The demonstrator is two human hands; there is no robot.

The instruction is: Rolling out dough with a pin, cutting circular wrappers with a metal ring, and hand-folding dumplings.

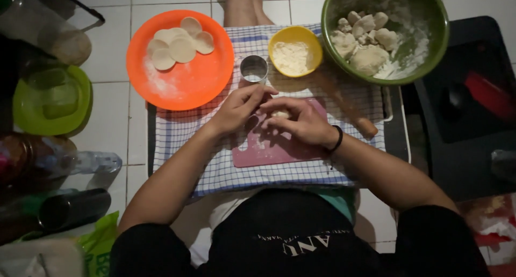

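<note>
Both hands meet over a pink board (269, 148) on a checked cloth (215, 164). Small dough piece (280, 114) sits btwn them: left hand (236, 109) pinches it w/ fingertips from its left side, right hand (303, 121) cups it from the right, fingers curled round. Just above: metal ring cutter (253, 68), yellow flour bowl (295, 51), rolling pin (344, 102). Orange plate (183, 78) w/ cut dough rounds (180, 43) upper left; green bowl (430, 19) of dough lumps upper right.

Dim white tiled floor (113, 102), dark grout
</note>
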